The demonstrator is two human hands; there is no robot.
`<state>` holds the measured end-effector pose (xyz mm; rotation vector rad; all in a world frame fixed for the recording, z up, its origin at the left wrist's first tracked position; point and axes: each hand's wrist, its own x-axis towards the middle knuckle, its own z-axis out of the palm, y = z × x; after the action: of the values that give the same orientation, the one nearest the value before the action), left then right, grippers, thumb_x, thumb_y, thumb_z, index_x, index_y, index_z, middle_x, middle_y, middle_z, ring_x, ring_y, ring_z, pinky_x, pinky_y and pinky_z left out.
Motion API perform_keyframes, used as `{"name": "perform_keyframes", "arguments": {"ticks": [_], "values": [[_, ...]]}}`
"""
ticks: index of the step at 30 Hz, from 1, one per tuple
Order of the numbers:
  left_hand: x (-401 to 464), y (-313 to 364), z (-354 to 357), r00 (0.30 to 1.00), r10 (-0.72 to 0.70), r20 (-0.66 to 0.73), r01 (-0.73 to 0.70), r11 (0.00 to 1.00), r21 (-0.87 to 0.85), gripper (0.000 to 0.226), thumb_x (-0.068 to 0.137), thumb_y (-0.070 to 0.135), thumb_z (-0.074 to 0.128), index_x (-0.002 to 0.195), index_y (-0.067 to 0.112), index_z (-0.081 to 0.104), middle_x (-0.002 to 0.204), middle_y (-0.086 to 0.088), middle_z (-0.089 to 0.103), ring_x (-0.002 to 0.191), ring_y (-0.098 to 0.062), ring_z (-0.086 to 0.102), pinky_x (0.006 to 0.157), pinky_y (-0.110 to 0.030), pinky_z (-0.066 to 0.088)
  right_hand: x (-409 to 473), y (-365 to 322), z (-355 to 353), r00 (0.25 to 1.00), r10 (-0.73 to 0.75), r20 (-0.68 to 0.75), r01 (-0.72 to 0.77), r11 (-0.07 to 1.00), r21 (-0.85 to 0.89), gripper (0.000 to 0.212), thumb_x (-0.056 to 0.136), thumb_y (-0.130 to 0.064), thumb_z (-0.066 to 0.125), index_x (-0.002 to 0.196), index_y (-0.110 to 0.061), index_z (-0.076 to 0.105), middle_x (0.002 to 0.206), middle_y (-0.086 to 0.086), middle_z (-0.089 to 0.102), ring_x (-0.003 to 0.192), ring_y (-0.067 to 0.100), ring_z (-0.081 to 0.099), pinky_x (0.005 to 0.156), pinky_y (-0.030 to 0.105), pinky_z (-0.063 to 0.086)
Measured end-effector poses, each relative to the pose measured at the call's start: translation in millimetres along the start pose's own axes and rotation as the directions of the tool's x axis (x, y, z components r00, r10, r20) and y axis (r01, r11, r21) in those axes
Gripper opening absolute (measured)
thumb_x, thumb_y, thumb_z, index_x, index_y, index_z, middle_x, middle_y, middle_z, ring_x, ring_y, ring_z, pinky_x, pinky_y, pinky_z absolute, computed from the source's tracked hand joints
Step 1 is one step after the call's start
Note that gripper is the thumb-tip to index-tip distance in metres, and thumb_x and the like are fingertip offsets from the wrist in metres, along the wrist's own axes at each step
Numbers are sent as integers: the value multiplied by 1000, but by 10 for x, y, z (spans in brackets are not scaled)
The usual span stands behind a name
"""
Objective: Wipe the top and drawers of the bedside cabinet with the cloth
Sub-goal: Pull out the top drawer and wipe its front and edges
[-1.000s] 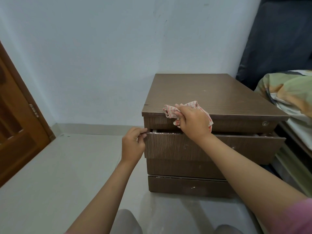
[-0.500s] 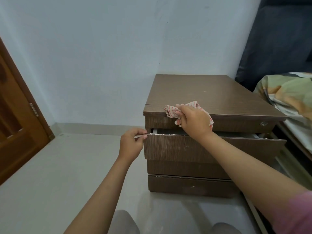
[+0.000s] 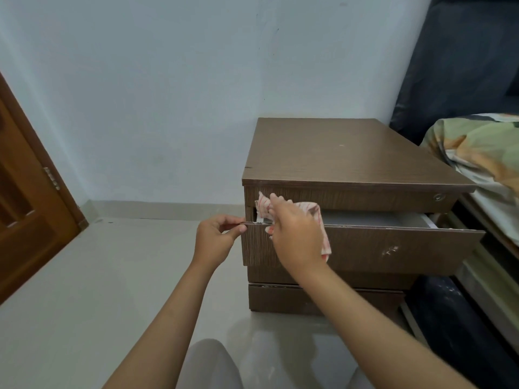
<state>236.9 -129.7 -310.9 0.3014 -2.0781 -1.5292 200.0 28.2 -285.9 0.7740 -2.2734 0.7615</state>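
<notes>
I am pinching the top left corner of the open drawer (image 3: pixel 362 245) front with my left hand (image 3: pixel 214 240), thumb and fingers curled on its edge. My right hand (image 3: pixel 295 234) is gripping the striped cloth (image 3: pixel 314 220) against the drawer's top edge near that left corner. The bedside cabinet (image 3: pixel 348 155) is standing on the floor (image 3: pixel 84 290) against the wall (image 3: pixel 168 94), beside the bed (image 3: pixel 483 158).

No text, label, brand, number or sign can be read anywhere in the view. The bedside cabinet (image 3: pixel 348 153) shows only bare wood grain on its top and drawer fronts, and the cloth (image 3: pixel 314 211) at its open drawer carries plain red stripes, no lettering.
</notes>
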Motion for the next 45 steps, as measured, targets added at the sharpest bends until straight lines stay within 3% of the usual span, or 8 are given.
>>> {"name": "perform_keyframes", "arguments": {"ticks": [3, 9, 14, 17, 25, 34, 45], "values": [[24, 5, -23, 1000, 13, 24, -12, 1000, -24, 21, 76, 4, 73, 81, 24, 72, 85, -2, 73, 85, -18, 68, 85, -35, 54, -149, -92, 247, 995, 54, 80, -49, 997, -65, 68, 67, -5, 79, 129, -13, 54, 118, 15, 65, 117, 37, 56, 82, 57, 52], [20, -15, -49, 998, 45, 44, -42, 997, -64, 27, 78, -1, 69, 80, 26, 72, 82, 4, 73, 82, -16, 69, 81, -30, 54, -210, -209, 429, 986, 159, -46, -162, 984, -76, 33, 84, -21, 55, 115, -24, 65, 117, 12, 65, 124, 38, 50, 95, 64, 39], [26, -23, -43, 999, 29, 46, -24, 995, -102, 25, 78, -1, 70, 79, 24, 72, 81, 3, 73, 81, -13, 69, 79, -26, 53, -180, -246, 475, 962, 253, -105, -251, 967, 31, 21, 89, -31, 54, 104, -29, 69, 116, 6, 65, 130, 34, 43, 108, 58, 14], [21, -19, -46, 998, 34, 57, -28, 993, -118, 20, 78, 1, 70, 82, 21, 72, 84, -2, 73, 83, -15, 69, 79, -25, 53, -163, -263, 500, 948, 291, -126, -284, 956, 73, 17, 89, -32, 57, 98, -30, 71, 114, 5, 66, 130, 32, 42, 109, 53, 6], [20, -16, -41, 998, 34, 50, -29, 995, -100, 23, 78, 2, 71, 81, 25, 72, 84, -1, 73, 85, -17, 68, 81, -27, 53, -175, -234, 538, 946, 281, -162, -275, 960, 57, 17, 88, -33, 56, 94, -28, 71, 112, 6, 67, 127, 33, 45, 109, 54, 4], [6, -25, -52, 1000, 20, 21, -19, 999, -36, 17, 79, 2, 70, 85, 17, 73, 87, -4, 73, 86, -18, 68, 85, -33, 54, -203, -62, 453, 938, 280, -205, -274, 960, 58, 16, 88, -29, 57, 92, -25, 71, 111, 6, 66, 128, 32, 44, 109, 56, 4], [-48, -8, -27, 999, 28, -21, -28, 1000, -7, 21, 81, 3, 68, 83, 24, 70, 88, -1, 72, 88, -17, 68, 85, -32, 54, -291, 347, 225, 919, 313, -240, -305, 950, 73, 14, 88, -28, 57, 91, -26, 70, 112, 5, 65, 131, 29, 40, 110, 60, 5]]}}
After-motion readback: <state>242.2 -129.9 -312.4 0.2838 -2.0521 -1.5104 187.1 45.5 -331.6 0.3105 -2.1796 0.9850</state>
